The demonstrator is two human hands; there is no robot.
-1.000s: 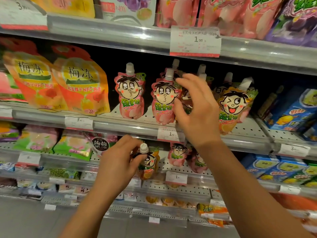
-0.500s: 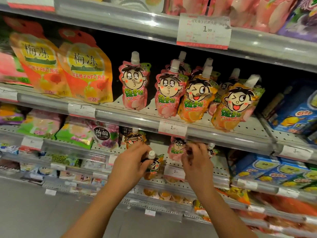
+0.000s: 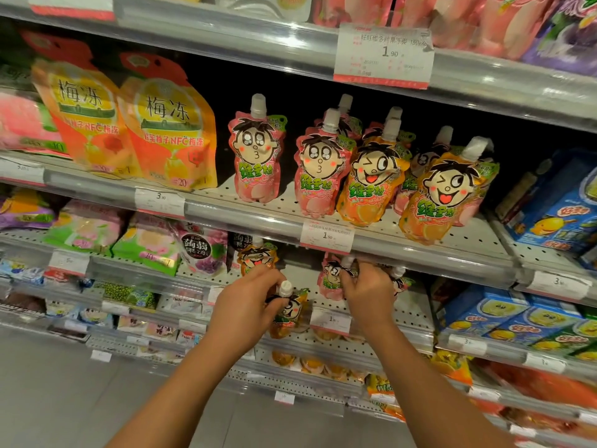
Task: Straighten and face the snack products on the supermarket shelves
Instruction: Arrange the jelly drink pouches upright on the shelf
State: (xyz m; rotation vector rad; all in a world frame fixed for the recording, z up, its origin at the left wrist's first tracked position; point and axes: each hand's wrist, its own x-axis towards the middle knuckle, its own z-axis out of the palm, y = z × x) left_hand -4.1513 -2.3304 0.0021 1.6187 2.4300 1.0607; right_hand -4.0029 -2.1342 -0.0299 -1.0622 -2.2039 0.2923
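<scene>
Under the price rail, on the lower shelf [image 3: 381,342], both hands now work: the right hand [image 3: 368,294] has dropped from the upper row, which stands faced, so that row looks finished. Its fingers [image 3: 350,279] pinch a pink pouch [image 3: 331,281]. The left hand [image 3: 245,307] curls round an orange pouch [image 3: 290,315] by its neck.

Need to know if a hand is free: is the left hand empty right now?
No, the left hand grips an orange spouted jelly pouch with a white cap in front of the lower shelf.
</scene>
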